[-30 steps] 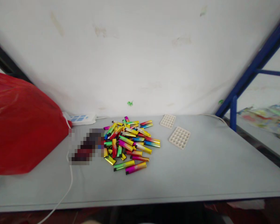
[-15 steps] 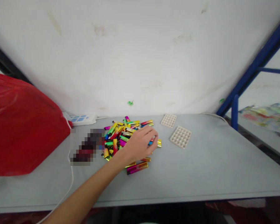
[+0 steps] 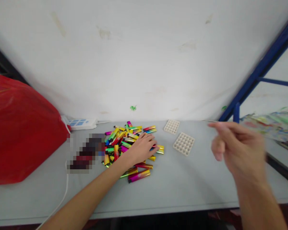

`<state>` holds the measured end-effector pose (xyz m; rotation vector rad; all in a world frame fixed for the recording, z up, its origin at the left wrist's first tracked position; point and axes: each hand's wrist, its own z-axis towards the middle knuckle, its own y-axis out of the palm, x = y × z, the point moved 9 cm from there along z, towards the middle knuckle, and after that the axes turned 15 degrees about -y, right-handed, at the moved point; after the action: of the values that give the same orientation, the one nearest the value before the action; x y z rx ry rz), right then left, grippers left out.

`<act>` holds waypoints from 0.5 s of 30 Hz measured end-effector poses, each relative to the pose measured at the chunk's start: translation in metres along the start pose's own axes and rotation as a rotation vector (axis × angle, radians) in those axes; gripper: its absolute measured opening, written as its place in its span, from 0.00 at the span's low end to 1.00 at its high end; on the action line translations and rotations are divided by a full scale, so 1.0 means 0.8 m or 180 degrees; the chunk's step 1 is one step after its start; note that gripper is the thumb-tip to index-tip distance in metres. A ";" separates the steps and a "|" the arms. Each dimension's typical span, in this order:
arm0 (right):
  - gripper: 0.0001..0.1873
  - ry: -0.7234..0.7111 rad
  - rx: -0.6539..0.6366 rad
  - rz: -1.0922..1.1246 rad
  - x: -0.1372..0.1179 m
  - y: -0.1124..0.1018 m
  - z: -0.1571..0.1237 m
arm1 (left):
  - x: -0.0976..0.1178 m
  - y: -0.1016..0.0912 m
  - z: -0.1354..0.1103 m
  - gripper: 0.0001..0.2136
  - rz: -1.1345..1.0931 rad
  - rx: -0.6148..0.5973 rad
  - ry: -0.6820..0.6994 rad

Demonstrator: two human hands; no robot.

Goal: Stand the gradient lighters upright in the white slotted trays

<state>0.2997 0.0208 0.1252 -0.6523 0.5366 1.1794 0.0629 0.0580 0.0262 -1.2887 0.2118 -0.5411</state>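
A heap of shiny multicoloured lighters [image 3: 116, 151] lies on the grey table. Over the heap's right side rests my left hand [image 3: 142, 148], palm down, its fingers loosely bent and slightly apart on the lighters. The gold ends of some lighters [image 3: 160, 149] stick out past its fingertips, and the palm hides others. My right hand [image 3: 242, 150] is raised above the right part of the table, blurred, with the index finger stretched leftward and a gap to the thumb. Nothing shows in it. Between the hands lie two off-white trays with rows of holes, a nearer one [image 3: 184, 144] and a farther one [image 3: 172, 126].
On the left bulges a big red plastic bag [image 3: 24, 134]. A white power strip [image 3: 83, 123] sits by the wall, and a white cable [image 3: 66, 182] crosses the table. A pixelated dark patch [image 3: 86, 153] adjoins the heap. A blue metal frame [image 3: 252, 76] rises at right.
My right hand has come into view from the right. My left hand has stayed over the lighters, its fingers now flatter and more spread. The view has shifted slightly.
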 end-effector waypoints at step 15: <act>0.27 -0.0724 -0.1252 -0.1876 0.178 0.099 0.041 | -0.028 -0.011 -0.002 0.11 -0.0208 0.0024 -0.0130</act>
<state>0.2683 0.1571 0.0360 -0.9200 -0.0939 0.7815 0.0408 0.0663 0.0312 -1.3016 0.1341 -0.5702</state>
